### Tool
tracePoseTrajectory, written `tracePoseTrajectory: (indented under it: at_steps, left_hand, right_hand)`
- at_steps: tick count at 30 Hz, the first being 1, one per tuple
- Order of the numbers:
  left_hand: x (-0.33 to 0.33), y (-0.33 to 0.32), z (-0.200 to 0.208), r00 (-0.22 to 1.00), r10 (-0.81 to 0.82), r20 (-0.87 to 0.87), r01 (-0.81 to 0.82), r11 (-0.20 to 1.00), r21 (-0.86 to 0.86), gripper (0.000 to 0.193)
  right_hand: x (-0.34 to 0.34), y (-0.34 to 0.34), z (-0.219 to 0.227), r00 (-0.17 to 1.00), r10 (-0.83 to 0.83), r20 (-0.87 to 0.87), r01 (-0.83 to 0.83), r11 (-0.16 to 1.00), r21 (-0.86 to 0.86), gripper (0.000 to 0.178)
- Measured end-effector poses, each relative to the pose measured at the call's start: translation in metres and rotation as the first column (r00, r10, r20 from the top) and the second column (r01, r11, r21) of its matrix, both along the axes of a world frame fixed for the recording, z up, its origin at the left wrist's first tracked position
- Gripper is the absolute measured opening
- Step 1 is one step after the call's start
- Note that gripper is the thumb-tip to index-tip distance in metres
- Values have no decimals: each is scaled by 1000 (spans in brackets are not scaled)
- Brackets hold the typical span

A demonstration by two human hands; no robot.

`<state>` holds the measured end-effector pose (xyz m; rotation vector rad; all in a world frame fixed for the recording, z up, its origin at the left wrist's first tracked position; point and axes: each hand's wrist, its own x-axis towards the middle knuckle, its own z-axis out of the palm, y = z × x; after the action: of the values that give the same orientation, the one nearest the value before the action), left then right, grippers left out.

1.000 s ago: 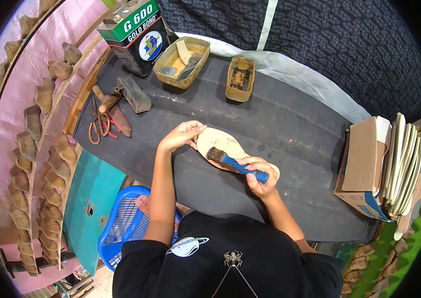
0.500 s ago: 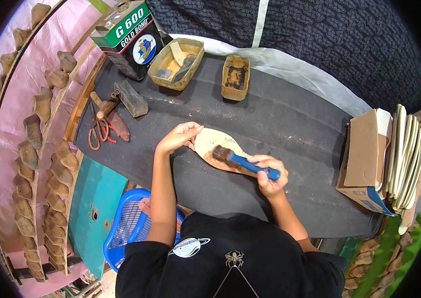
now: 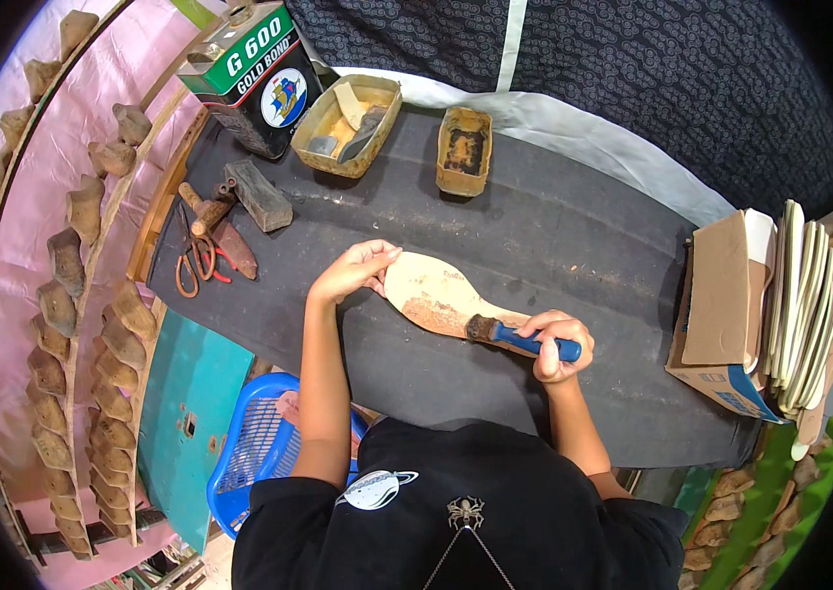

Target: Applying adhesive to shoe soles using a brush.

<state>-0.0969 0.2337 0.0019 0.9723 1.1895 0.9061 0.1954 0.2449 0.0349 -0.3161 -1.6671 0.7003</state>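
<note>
A pale, sole-shaped insole [image 3: 428, 278] lies flat on the dark-covered table, its wide end to the left. A brownish, wet-looking patch spreads over part of its wide half. My left hand [image 3: 349, 272] pinches the rim of that wide end between thumb and fingers. In my right hand [image 3: 562, 346] is a brush [image 3: 522, 337] with a blue handle, fingers wrapped round the grip. Its dark bristle end touches or hovers just over the insole's narrow middle; I cannot tell which. The insole's right end is partly hidden by the brush and my right hand.
Behind stand a metal can [image 3: 257, 84], a tray of scraps [image 3: 347, 157] and a stained tub [image 3: 463, 177]. Scissors [image 3: 198, 258], a dark block [image 3: 261, 202] and a hammer-like tool [image 3: 205, 208] lie left. A cardboard box [image 3: 716, 315] sits right beside stacked pale sheets [image 3: 792, 315].
My right hand has drawn the brush to the right and slightly down, from the insole's wide part to its narrow middle. My left hand keeps its hold on the insole.
</note>
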Motion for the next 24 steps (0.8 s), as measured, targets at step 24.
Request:
tracePoseTrajectory:
  at_steps: [24]
  left_hand:
    - [0, 0, 0, 1000, 8, -12, -8, 1000, -1, 27]
  right_hand:
    - [-2, -2, 0, 999, -14, -35, 11, 996, -93, 8]
